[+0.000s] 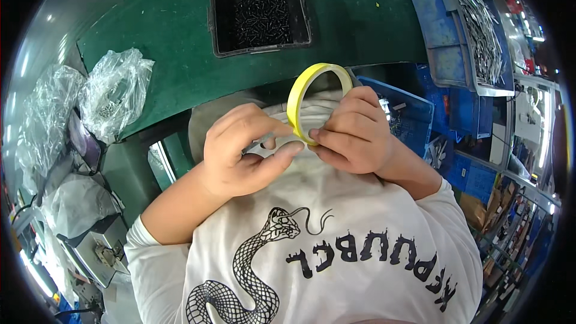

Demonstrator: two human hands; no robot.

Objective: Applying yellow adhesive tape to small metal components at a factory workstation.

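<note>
In front of my chest is a roll of yellow tape (294, 105), standing on edge with its open ring facing up and to the side. My right hand (357, 132) is closed on the roll's lower right part, thumb and fingers pinching its rim. My left hand (246, 147) is at the roll's left side. Its index fingertip reaches the yellow outer face, while the thumb stays apart below and the other fingers curl partly out of sight. Whether a loose tape end lies under that fingertip, I cannot tell.
On the green table (168, 36) stands a black bin (219, 21) of small black parts. Clear plastic bags (117, 93) lie at the left edge. Blue crates (441, 18), one with long metal pieces, are at the right. A blue tray (414, 99) sits lower, beside my right hand.
</note>
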